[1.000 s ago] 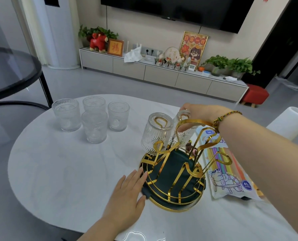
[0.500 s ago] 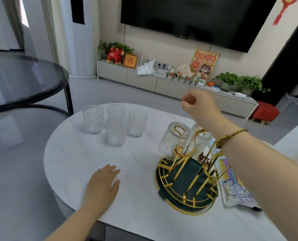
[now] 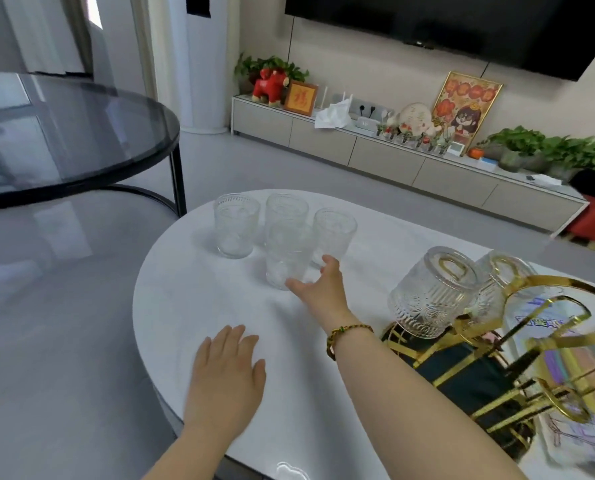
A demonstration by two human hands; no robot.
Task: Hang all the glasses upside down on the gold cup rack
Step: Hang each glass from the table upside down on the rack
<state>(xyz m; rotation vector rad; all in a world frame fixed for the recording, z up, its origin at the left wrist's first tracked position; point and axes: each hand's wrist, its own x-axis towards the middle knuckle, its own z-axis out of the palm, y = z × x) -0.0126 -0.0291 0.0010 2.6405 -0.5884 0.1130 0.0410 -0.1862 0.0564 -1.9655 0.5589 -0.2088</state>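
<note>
Several clear ribbed glasses stand upright in a cluster on the white table [image 3: 220, 306]; the nearest glass [image 3: 286, 258] is at the front of the group. My right hand [image 3: 318, 284] reaches across to it, fingers spread around its base and touching it, not closed. My left hand [image 3: 225, 372] lies flat and open on the tabletop near the front edge. The gold cup rack [image 3: 518, 368] with its dark green base stands at the right. Two glasses hang upside down on it: one in front [image 3: 431, 292] and one behind [image 3: 507, 282].
A colourful printed packet [image 3: 563, 434] lies under and beside the rack at the right. A dark round glass table [image 3: 64, 140] stands to the left. A low TV cabinet [image 3: 375, 150] with ornaments and plants runs along the far wall.
My right hand has left the rack and swung left and down to the nearest upright glass. My left hand slid left off the rack's base onto the bare tabletop. The view turned left.
</note>
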